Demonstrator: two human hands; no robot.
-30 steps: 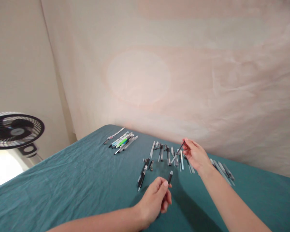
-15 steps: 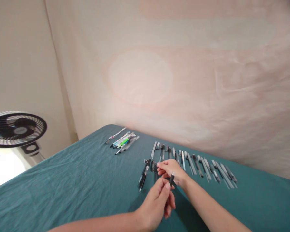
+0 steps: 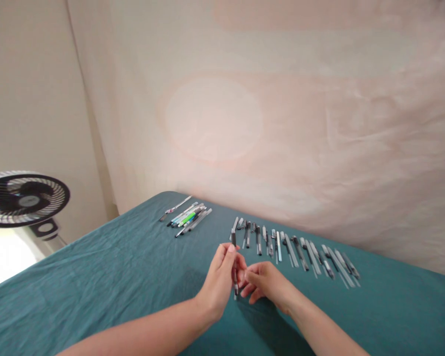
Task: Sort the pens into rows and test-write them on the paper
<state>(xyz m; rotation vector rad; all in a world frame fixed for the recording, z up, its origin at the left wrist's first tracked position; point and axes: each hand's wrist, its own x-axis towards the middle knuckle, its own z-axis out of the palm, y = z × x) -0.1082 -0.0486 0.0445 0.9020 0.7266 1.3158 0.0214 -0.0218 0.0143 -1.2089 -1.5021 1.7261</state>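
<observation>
My left hand [image 3: 219, 279] is closed around a slim dark pen [image 3: 234, 239]. The pen points away from me, its dark end showing above my thumb. A dark length with a clear tip shows below the fingers; I cannot tell whether it belongs to the same pen. Just to the right, my right hand [image 3: 267, 284] is close against the left fingers, its own fingers bent and partly apart, with nothing visible in them. Beyond both hands, a row of pens [image 3: 288, 247] with clear, black and white parts lies slanting across the cloth.
A teal cloth [image 3: 133, 277] covers the table. A bunch of pens with a bright green one [image 3: 187, 219] lies at the far left, beside a single pale pen [image 3: 178, 203]. A fan [image 3: 27, 200] stands past the left edge. A pale fabric wall [image 3: 282, 123] rises behind.
My left hand has moved up and left, and its pen now points away from me. My right hand has drawn back towards me from the near end of the row.
</observation>
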